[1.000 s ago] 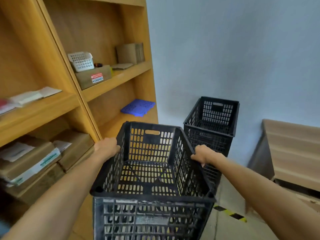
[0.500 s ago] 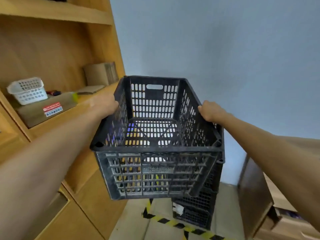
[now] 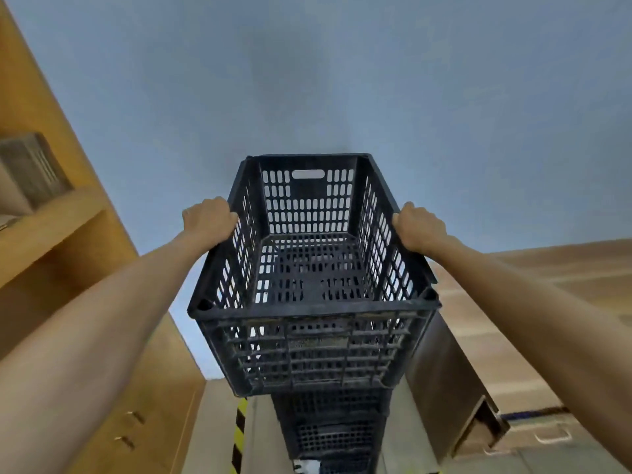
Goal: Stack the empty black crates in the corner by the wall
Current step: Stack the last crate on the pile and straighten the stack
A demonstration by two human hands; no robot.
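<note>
You hold the empty black crate [image 3: 313, 285] above the stack [image 3: 333, 429] at 6 o'clock, each grip, left hand [image 3: 208, 222] and right hand [image 3: 419, 229], curled over a long rim; it looks light and stiff, so keep hold there.

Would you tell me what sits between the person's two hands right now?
In the head view, the black crate fills that stretch: the left hand grips its left rim and the right hand grips its right rim. Its inside looks empty.
</note>
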